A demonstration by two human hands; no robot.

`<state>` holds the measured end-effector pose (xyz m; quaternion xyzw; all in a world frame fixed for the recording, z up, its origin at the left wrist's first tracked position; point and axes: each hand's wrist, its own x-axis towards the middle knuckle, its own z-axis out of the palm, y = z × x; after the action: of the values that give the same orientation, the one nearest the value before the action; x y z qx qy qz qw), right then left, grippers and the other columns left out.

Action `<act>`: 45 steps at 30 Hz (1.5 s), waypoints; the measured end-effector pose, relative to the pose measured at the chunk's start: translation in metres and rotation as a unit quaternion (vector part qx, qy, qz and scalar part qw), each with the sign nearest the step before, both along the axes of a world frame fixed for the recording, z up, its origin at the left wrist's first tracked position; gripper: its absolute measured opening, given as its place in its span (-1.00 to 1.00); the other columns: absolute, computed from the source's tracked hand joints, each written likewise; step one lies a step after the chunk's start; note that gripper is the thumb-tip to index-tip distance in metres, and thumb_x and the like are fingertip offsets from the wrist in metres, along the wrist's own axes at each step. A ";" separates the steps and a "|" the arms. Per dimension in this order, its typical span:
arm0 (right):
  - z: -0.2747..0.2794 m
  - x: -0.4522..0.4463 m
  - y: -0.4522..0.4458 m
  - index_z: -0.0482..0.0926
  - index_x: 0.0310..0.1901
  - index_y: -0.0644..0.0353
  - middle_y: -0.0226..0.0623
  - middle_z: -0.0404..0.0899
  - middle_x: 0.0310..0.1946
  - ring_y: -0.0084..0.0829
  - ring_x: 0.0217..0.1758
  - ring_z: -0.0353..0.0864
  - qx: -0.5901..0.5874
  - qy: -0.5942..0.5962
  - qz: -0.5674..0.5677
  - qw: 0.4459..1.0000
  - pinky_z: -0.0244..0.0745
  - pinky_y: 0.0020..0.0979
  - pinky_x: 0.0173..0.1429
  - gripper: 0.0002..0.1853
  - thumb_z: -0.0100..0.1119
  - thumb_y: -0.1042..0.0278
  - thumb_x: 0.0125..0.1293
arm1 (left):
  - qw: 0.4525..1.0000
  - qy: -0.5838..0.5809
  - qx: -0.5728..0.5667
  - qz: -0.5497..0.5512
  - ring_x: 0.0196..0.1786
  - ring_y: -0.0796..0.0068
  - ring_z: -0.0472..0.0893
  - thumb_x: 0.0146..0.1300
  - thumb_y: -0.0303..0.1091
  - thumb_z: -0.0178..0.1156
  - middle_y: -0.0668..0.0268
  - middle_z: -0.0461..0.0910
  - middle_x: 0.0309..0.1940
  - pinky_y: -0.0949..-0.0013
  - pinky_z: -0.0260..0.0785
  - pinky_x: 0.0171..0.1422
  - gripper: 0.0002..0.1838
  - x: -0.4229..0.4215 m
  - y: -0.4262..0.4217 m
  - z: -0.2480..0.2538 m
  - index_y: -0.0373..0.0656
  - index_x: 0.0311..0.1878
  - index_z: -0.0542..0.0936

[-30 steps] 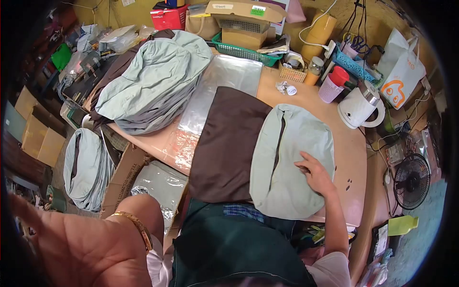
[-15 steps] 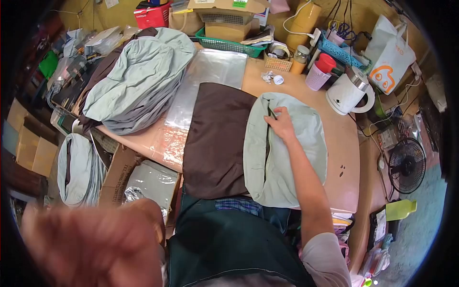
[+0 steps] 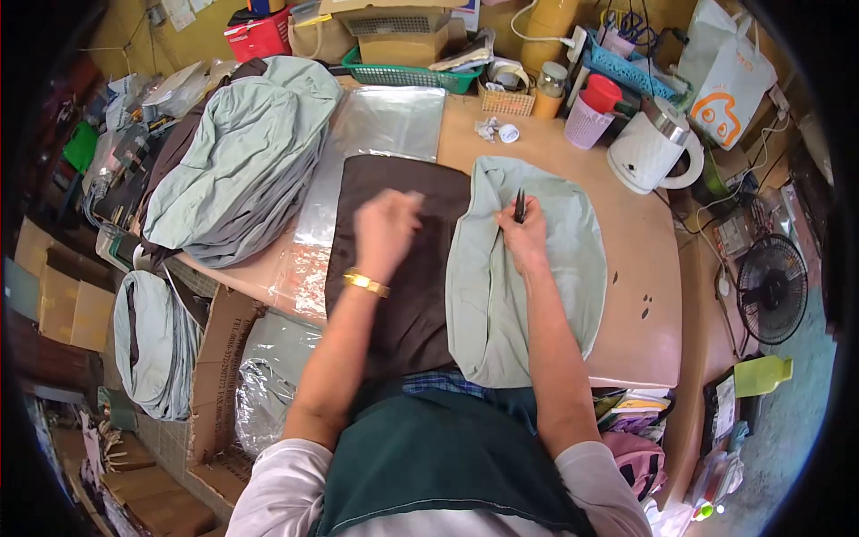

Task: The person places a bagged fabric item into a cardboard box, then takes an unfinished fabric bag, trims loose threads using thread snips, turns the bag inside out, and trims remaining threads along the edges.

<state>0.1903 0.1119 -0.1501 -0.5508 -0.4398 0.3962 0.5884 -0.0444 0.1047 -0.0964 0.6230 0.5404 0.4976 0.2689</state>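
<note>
The right hand [image 3: 525, 234] grasps a slim black tool [image 3: 520, 206], its tip up, over the pale cloth [image 3: 559, 295] on the table [image 3: 640, 259]. The pale cloth's dark slit, open earlier, is now covered by folds. The left hand [image 3: 386, 228], blurred near the camera before, is now above the brown cloth [image 3: 398, 313]; I cannot tell whether it grips anything. The green basket [image 3: 412, 79] holds a box [image 3: 403, 46], the pink cup [image 3: 586, 127] a red one [image 3: 601, 92]. Beside the table, an open carton [image 3: 213, 385] contains a plastic-wrapped pack [image 3: 268, 358], apparently grey.
</note>
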 end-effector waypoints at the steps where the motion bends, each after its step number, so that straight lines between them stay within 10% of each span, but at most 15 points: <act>1: 0.001 0.003 0.002 0.39 -0.05 0.21 -0.51 0.50 -0.41 -0.67 -0.38 0.44 -0.016 0.027 -0.003 1.000 0.41 -0.53 -0.20 -0.60 0.37 0.60 0.13 | 0.998 -0.034 0.034 0.030 -0.56 0.52 0.57 0.39 -0.24 0.18 0.28 0.62 -0.60 0.39 0.39 -0.44 -0.70 -0.029 0.008 -0.003 -0.25 -0.41 0.63; 5: 0.007 0.001 0.001 0.41 -0.09 0.19 -0.54 0.47 -0.45 -0.69 -0.41 0.39 -0.029 0.031 0.005 0.999 0.35 -0.54 -0.25 -0.63 0.38 0.56 0.14 | 0.955 -0.248 0.039 0.160 -0.62 0.75 0.11 0.50 -0.20 0.08 0.60 0.17 -0.72 0.49 -0.06 -0.52 -0.52 -0.119 0.001 0.027 0.02 -0.63 0.29; 9: 0.006 -0.003 0.002 0.48 -0.15 0.19 -0.56 0.49 -0.47 -0.67 -0.41 0.38 -0.014 -0.052 0.017 0.998 0.33 -0.53 -0.22 -0.71 0.41 0.49 0.16 | 0.996 -0.049 -0.009 -0.079 -0.41 0.67 0.51 0.37 -0.31 0.26 0.44 0.54 -0.45 0.55 0.36 -0.31 -0.87 -0.034 -0.058 0.045 -0.16 -0.22 0.66; 11: 0.003 -0.002 0.002 0.49 -0.17 0.20 -0.55 0.51 -0.47 -0.66 -0.40 0.40 -0.009 -0.065 0.023 0.998 0.35 -0.52 -0.20 -0.73 0.42 0.47 0.16 | 0.969 0.077 0.006 -0.235 -0.26 0.46 0.64 0.13 -0.40 0.43 0.27 0.61 -0.27 0.36 0.48 -0.20 -0.68 0.020 -0.084 0.039 -0.22 -0.05 0.65; 18: -0.002 -0.001 -0.002 0.53 -0.18 0.26 -0.41 0.61 -0.47 -0.60 -0.38 0.55 0.009 -0.056 0.021 0.998 0.45 -0.48 -0.18 -0.74 0.40 0.41 0.18 | 0.951 0.177 0.058 -0.248 -0.44 0.21 0.58 0.11 -0.38 0.42 0.19 0.57 -0.44 0.26 0.43 -0.29 -0.83 0.060 -0.089 -0.033 -0.22 -0.29 0.66; 23: 0.015 0.002 -0.005 0.52 -0.13 0.27 -0.38 0.60 -0.47 -0.60 -0.33 0.57 -0.035 -0.073 0.045 0.996 0.48 -0.46 -0.14 -0.74 0.37 0.42 0.22 | 0.969 0.092 -0.102 -0.206 -0.46 0.47 0.53 0.22 -0.38 0.36 0.26 0.60 -0.47 0.35 0.38 -0.31 -0.85 0.050 -0.089 -0.023 -0.24 -0.36 0.61; 25: 0.031 0.008 -0.012 0.53 -0.05 0.23 -0.10 0.64 -0.21 -0.30 -0.15 0.66 -0.061 -0.254 0.066 0.963 0.52 -0.32 -0.07 -0.68 0.37 0.35 0.21 | 0.967 0.073 -0.128 -0.209 -0.45 0.54 0.50 0.25 -0.37 0.34 0.29 0.60 -0.46 0.38 0.36 -0.30 -0.85 0.048 -0.086 -0.023 -0.24 -0.35 0.61; 30: 0.094 0.013 -0.108 0.55 0.00 0.16 -0.19 0.49 -0.15 -0.08 -0.09 0.61 0.035 -0.405 0.074 0.911 0.51 -0.17 -0.06 -0.70 0.32 0.40 0.24 | 0.962 0.054 -0.158 -0.215 -0.42 0.67 0.41 0.32 -0.35 0.29 0.42 0.54 -0.49 0.47 0.31 -0.28 -0.85 0.048 -0.084 -0.031 -0.22 -0.30 0.59; 40: 0.064 0.007 -0.169 0.59 -0.06 0.17 -0.23 0.47 -0.15 -0.13 -0.12 0.62 0.014 -0.428 0.087 0.900 0.54 -0.18 -0.13 -0.69 0.37 0.48 0.14 | 0.945 -0.053 -0.194 -0.259 -0.37 0.76 0.35 0.43 -0.31 0.21 0.55 0.49 -0.43 0.57 0.26 -0.24 -0.83 0.046 -0.084 -0.040 -0.20 -0.25 0.54; 45: 0.039 0.009 -0.161 0.50 0.05 0.23 -0.13 0.49 -0.09 -0.15 -0.08 0.64 0.014 -0.301 -0.029 0.953 0.61 -0.26 -0.09 -0.61 0.35 0.52 0.19 | 0.842 -0.317 -0.316 -0.301 -0.43 0.76 0.40 0.50 -0.28 0.11 0.49 0.54 -0.38 0.63 0.27 -0.35 -0.85 0.057 -0.095 -0.017 -0.15 -0.16 0.49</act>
<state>0.1996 -0.0490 -0.1110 -0.6486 -0.5858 0.1893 0.4475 0.0131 0.0094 -0.1132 0.4445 0.3399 0.3650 0.7441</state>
